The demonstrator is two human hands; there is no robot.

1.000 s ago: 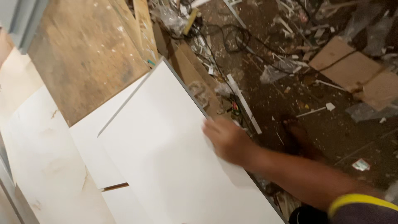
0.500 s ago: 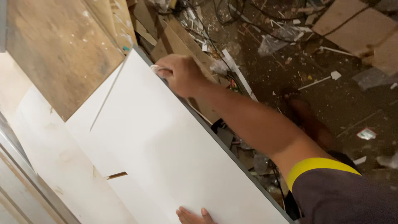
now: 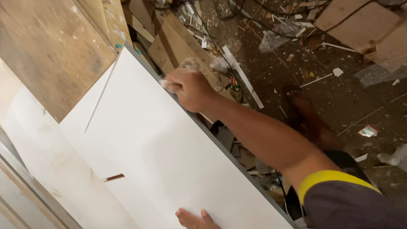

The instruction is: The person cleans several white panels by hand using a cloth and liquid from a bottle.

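Observation:
A large white board (image 3: 169,157) lies slanted across the middle of the head view, with a thin dark edge along its right side. My right hand (image 3: 188,88) is closed on a small pale rag or pad (image 3: 167,84) and presses it on the board's right edge near the far corner. My left hand (image 3: 196,219) rests flat on the board's near end, only the fingers showing at the bottom of the view. My bare foot (image 3: 307,116) stands on the dirty floor to the right.
More white panels (image 3: 51,157) lie under and left of the board. A brown plywood sheet (image 3: 46,51) leans at the upper left. Cardboard pieces (image 3: 364,29), wood offcuts (image 3: 178,38), cables and plastic scraps litter the dark floor (image 3: 339,97).
My right hand slid from the board's near right edge up to its far corner, then slightly back. My left hand came into view on the board's near end.

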